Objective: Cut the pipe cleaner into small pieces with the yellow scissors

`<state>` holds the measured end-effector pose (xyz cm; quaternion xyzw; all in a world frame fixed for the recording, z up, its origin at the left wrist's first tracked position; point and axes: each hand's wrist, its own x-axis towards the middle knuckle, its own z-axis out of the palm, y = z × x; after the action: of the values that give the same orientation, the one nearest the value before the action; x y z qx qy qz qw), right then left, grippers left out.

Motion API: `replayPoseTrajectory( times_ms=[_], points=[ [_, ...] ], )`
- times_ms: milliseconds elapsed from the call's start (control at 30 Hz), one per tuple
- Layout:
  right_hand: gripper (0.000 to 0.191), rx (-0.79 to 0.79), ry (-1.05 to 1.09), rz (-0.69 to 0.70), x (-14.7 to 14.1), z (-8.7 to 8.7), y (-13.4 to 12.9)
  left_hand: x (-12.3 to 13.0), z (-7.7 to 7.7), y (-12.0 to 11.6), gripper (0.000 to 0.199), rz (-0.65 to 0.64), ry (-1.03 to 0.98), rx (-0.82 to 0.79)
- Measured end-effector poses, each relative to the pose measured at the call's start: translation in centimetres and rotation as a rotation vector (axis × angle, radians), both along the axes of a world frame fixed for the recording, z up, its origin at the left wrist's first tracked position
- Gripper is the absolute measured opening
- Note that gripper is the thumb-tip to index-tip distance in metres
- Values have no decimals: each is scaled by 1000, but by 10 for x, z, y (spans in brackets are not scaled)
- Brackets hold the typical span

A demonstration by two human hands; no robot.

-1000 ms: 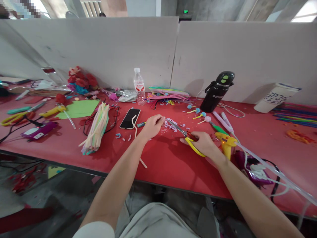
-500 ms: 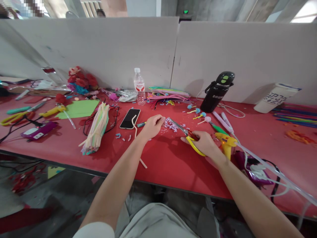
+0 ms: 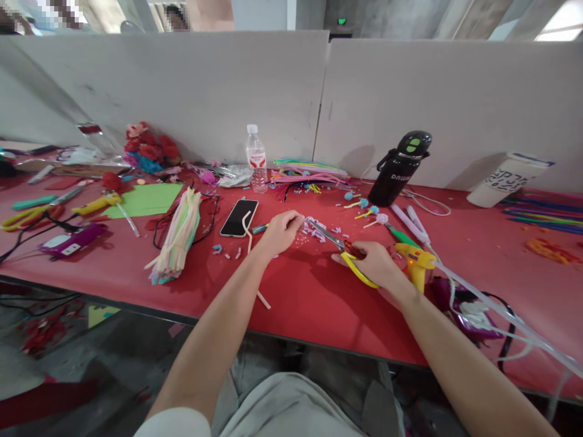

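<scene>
Both forearms (image 3: 228,325) cross the front edge of the red tabletop (image 3: 310,303). Mid-table, the right hand (image 3: 377,262) grips one pair of scissors (image 3: 340,244), blades toward the left hand (image 3: 281,233), its fingertips pinched; I cannot tell on what. Lilac bits (image 3: 317,233) lie between. Along the back edge: two bottles (image 3: 394,173), one cup (image 3: 509,180); behind, a white partition (image 3: 204,91), concrete walls (image 3: 392,21).

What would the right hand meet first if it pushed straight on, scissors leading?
The scissors in the right hand would probably meet the lilac clippings first, then the left hand; depth at the tips is unclear.
</scene>
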<state>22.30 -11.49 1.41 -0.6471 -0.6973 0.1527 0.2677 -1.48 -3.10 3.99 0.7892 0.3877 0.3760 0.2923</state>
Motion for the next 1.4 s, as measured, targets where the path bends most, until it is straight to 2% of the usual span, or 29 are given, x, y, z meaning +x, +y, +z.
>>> replayPoseTrajectory(
  times_ms=[533, 967, 1400],
  points=[
    [63, -15, -41, -16, 1, -2, 2, 0, -1, -1, 32, 8, 0, -10],
    [55, 3, 3, -27, 1, -4, 2, 1, -3, 1, 32, 17, -36, -12],
    [57, 0, -18, -30, 0, -2, 1, 1, -4, 2, 30, 40, -13, -10]
  ],
)
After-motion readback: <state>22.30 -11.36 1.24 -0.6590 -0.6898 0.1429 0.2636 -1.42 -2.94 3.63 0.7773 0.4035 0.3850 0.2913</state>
